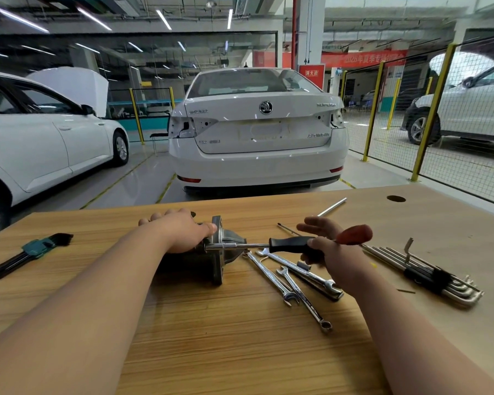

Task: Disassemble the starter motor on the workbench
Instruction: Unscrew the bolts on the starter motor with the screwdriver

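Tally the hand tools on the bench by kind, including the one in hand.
Chrome combination wrenches: 3
Hex key sets, one in a teal holder, one in a black holder: 2
Black-handled socket driver, in the right hand, set against the grey metal starter motor: 1
Red-handled screwdriver: 1
Loose silver rod: 1
Total: 8

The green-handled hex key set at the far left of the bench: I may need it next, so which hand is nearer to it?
Left. The left hand rests on the starter motor, right of the hex key set. The right hand is farther right, on the ratchet handle.
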The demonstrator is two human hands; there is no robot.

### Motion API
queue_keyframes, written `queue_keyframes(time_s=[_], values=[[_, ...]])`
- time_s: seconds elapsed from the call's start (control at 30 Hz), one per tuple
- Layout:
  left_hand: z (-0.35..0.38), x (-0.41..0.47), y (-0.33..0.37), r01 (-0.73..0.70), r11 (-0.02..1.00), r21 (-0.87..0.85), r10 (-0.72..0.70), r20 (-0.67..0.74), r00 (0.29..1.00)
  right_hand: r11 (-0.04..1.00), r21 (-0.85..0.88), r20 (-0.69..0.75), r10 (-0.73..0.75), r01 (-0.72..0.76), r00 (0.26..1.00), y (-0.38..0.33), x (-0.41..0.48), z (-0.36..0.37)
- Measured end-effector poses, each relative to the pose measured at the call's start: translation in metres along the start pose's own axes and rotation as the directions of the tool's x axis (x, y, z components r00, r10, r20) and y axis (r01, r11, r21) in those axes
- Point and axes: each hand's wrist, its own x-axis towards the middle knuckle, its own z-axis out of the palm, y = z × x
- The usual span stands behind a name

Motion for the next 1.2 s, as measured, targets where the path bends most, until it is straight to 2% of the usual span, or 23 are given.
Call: queue_keyframes(time_s=[0.2, 0.33, 0.47, 0.57, 0.73, 0.9, 1.0, 1.1, 1.2], values=[[0.003, 0.000, -0.002, -0.003, 1.000, -0.007, 0.003, -0.018, 1.000, 0.997, -0.065, -0.206, -0.050, 0.037, 0.977, 0.002, 0.003, 0.010], [0.002, -0.001, 0.000, 0.001, 1.000, 0.002, -0.001, -0.011, 1.000, 0.992, 0.074, -0.130, -0.091, 0.101, 0.987, -0.001, 0.000, 0.009], [0.002, 0.003, 0.001, -0.011, 1.000, 0.016, 0.012, -0.018, 1.000, 0.991, 0.035, -0.070, -0.126, 0.129, 0.990, -0.001, -0.001, 0.005], [0.003, 0.004, 0.002, -0.029, 0.999, 0.012, 0.030, -0.022, 0.999, 0.991, 0.015, -0.096, -0.127, 0.129, 0.987, -0.001, -0.001, 0.007], [0.006, 0.004, 0.000, -0.040, 0.999, -0.016, 0.039, -0.033, 0.999, 0.993, -0.050, -0.257, -0.115, 0.105, 0.960, 0.006, 0.005, 0.012], [0.005, 0.006, -0.002, -0.060, 0.998, -0.032, 0.059, -0.030, 0.998, 0.985, 0.065, -0.141, -0.149, 0.160, 0.979, 0.007, 0.005, 0.007], [0.004, 0.004, -0.002, -0.068, 0.997, -0.042, 0.067, -0.026, 0.997, 0.989, 0.037, -0.088, -0.139, 0.143, 0.986, 0.009, 0.005, 0.004], [0.003, 0.003, -0.002, -0.073, 0.996, -0.056, 0.072, -0.023, 0.997, 0.991, -0.025, -0.109, -0.130, 0.128, 0.986, 0.010, 0.003, 0.004], [0.002, 0.003, -0.002, -0.074, 0.995, -0.062, 0.072, -0.025, 0.997, 0.994, -0.036, -0.213, -0.108, 0.103, 0.971, 0.010, 0.007, 0.008]])
